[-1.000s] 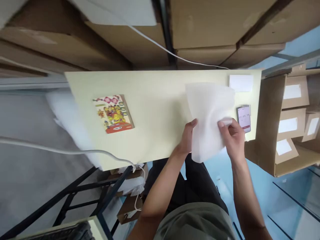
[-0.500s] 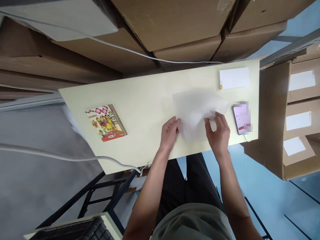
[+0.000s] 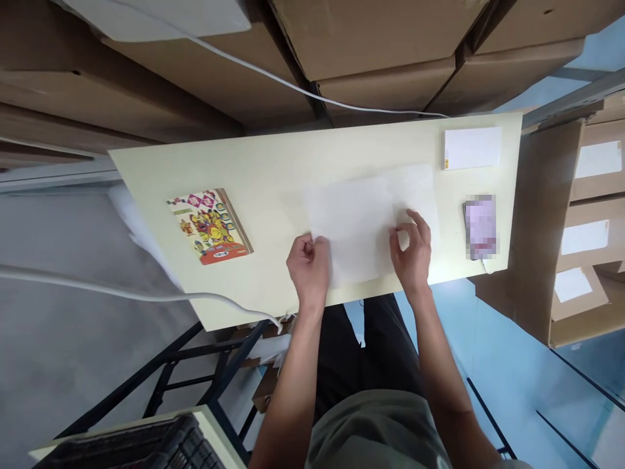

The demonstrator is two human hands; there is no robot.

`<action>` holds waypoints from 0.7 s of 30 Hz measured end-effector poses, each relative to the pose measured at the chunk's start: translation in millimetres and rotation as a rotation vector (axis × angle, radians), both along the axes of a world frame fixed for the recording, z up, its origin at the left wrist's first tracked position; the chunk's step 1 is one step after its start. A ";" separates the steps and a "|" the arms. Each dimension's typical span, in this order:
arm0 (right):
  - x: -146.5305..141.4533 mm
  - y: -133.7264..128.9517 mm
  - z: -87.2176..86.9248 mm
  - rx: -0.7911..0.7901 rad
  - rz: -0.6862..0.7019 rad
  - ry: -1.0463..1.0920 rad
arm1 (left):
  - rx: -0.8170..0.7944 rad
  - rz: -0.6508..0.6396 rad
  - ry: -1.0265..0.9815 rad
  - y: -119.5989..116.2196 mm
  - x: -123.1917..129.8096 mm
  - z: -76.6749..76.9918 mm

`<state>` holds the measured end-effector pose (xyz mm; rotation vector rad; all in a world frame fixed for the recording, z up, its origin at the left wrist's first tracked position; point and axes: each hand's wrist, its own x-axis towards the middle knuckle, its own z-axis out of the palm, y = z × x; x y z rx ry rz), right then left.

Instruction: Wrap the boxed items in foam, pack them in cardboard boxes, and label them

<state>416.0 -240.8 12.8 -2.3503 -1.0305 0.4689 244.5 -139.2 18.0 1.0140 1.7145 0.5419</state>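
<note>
A thin, whitish, see-through sheet (image 3: pixel 359 225) lies spread over the table in front of me; whether it is one layer or a bag, I cannot tell. At its left edge my left hand (image 3: pixel 310 267) is closed, thumb against the curled fingers, gripping the sheet there. My right hand (image 3: pixel 413 251) rests over the sheet's right part, thumb and forefinger pinched together on it and the other fingers raised. Left of the sheet lies a thick book (image 3: pixel 209 228) with a colourful cartoon cover, apart from both hands.
The pale table (image 3: pixel 273 176) carries a flat white box (image 3: pixel 472 148) at the back right and a phone (image 3: pixel 481 228) with a cable. A white cord (image 3: pixel 146 294) crosses the left front corner. Cardboard boxes (image 3: pixel 385 85) stand behind; an open carton (image 3: pixel 532 234) stands right.
The sheet has come down flatter and spread out to the left. My left hand has moved left and turned over; my right hand has shifted slightly left. The view has shifted a little.
</note>
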 end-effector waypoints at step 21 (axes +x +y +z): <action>-67.3 59.1 108.1 0.122 0.172 0.251 | 0.112 -0.026 -0.340 4.7 -20.4 29.5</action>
